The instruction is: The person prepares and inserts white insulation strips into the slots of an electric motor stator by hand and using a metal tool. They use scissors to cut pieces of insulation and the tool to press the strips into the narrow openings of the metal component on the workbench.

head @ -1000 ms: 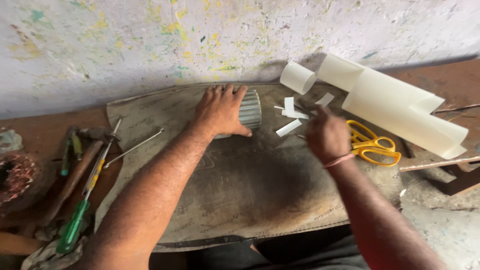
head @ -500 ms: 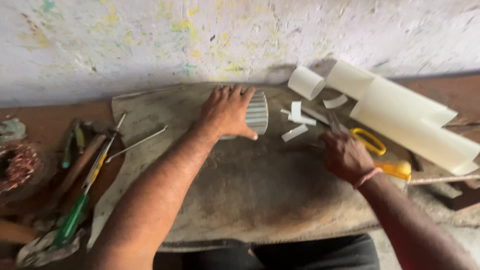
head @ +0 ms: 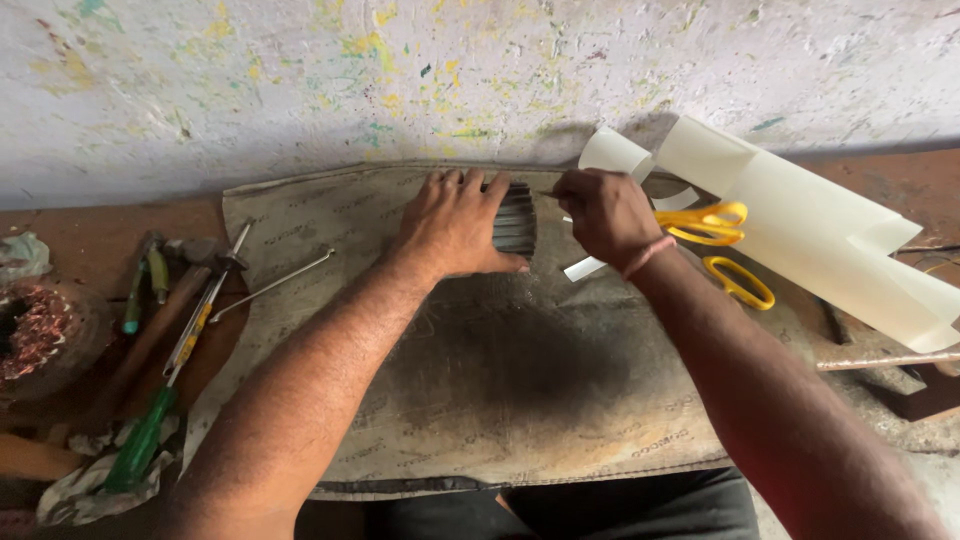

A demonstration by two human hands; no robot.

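My left hand [head: 455, 225] lies over a grey slotted metal core [head: 515, 222] and holds it on a worn mat [head: 500, 400], thumb under its near edge. My right hand [head: 600, 215] is just right of the core, fingers pinched on a thin small piece whose tip points at the core's slots; I cannot tell what the piece is. A white paper strip [head: 583, 268] lies below my right wrist. Yellow-handled scissors [head: 715, 235] rest to the right of that hand.
A large curled cream paper sheet [head: 830, 240] and a small paper roll [head: 610, 152] lie at the back right. At left are a green-handled screwdriver [head: 150, 420], other tools, a thin metal rod [head: 275, 285] and a copper winding [head: 35, 335]. A paint-flecked wall stands behind.
My right hand came up from near the scissors to the core's right side. My left hand has stayed on the core.
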